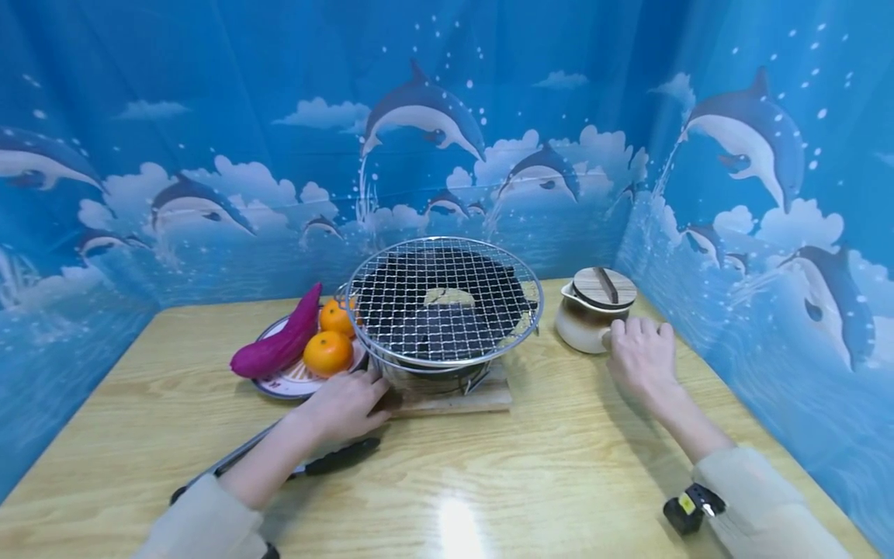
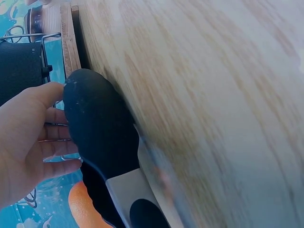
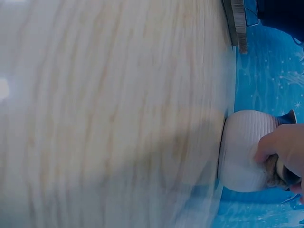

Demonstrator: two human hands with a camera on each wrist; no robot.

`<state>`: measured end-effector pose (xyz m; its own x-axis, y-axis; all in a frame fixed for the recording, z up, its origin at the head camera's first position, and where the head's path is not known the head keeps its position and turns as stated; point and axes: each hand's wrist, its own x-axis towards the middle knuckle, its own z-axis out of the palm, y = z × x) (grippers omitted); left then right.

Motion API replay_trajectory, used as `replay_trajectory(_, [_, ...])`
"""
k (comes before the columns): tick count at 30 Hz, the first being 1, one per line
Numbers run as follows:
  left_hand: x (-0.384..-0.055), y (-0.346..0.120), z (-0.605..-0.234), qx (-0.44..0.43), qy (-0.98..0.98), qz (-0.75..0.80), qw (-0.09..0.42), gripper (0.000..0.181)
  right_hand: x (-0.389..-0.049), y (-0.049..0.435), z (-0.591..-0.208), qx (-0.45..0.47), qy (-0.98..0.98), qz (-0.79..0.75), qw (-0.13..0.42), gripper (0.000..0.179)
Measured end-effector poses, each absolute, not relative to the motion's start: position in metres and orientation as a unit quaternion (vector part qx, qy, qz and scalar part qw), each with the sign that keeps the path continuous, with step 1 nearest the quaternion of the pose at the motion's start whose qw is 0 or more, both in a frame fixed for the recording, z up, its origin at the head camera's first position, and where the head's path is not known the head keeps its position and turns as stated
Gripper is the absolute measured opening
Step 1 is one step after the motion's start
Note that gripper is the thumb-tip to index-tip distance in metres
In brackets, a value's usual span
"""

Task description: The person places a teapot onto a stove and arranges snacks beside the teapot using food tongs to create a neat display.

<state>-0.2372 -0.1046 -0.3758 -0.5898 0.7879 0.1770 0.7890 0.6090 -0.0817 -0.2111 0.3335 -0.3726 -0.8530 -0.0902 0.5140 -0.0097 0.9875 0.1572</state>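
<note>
My right hand [image 1: 641, 353] holds the side handle of a small cream-and-brown teapot [image 1: 583, 324] that stands at the back right under a wooden lid [image 1: 604, 287]. In the right wrist view the thumb lies against the pot's ribbed wall. My left hand [image 1: 345, 405] is beside the front left of the wooden board [image 1: 461, 402] beneath a round tabletop grill with a wire rack [image 1: 447, 310]. Its fingers are loosely extended in the left wrist view, with nothing in their grasp. Tongs with black tips [image 2: 97, 123] lie on the table under the left forearm.
A patterned plate [image 1: 282, 388] left of the grill bears a purple sweet potato [image 1: 279, 345] and oranges [image 1: 328, 353]. Blue dolphin-print curtains [image 1: 279, 101] close off the back and right of the wooden table [image 1: 545, 466].
</note>
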Motion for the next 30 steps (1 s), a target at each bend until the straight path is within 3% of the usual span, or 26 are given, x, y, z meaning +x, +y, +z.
replay_trajectory(8, [-0.238,-0.105,-0.375,-0.445,-0.89,-0.003,0.097,0.031,-0.211,0.342,-0.376,0.057,-0.946,-0.07,0.313,0.016])
replay_trajectory(15, [-0.239,-0.105,-0.377,-0.449,-0.887,-0.004,0.107,0.031,-0.212,0.35,-0.378,0.109,-0.911,-0.079,0.39,0.016])
replay_trajectory(21, [-0.239,-0.106,-0.379,-0.453,-0.884,-0.005,0.114,0.029,-0.21,0.355,-0.377,0.113,-0.914,-0.076,0.382,0.018])
replay_trajectory(30, [-0.24,-0.106,-0.379,-0.455,-0.882,-0.001,0.122,0.031,-0.21,0.362,-0.378,0.156,-0.883,-0.077,0.436,0.015])
